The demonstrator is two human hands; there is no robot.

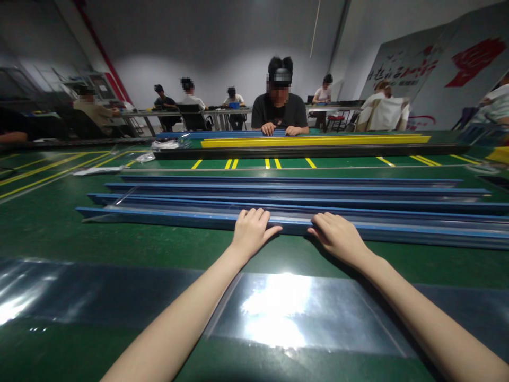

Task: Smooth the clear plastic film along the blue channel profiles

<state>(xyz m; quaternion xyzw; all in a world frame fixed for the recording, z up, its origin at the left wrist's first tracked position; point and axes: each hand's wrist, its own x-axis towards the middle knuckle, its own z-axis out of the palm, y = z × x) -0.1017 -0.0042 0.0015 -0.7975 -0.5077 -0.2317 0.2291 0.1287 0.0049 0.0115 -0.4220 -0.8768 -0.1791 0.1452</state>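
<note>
Indoors, wide green table (47, 233); left hand (253, 232) and right hand (339, 237) flat, unclenched, atop the nearest blue rail (159, 216).

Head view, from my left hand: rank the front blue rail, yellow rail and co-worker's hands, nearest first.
1. Front blue rail, touching under the left hand.
2. Yellow rail, straight ahead across the table.
3. Co-worker's hands, just beyond the yellow rail.

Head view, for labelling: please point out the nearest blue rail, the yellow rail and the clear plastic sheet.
nearest blue rail (159, 216), head view, top face toward its left end.
yellow rail (318, 141), head view, middle of its top face.
clear plastic sheet (278, 310), head view, its glare patch.
</note>
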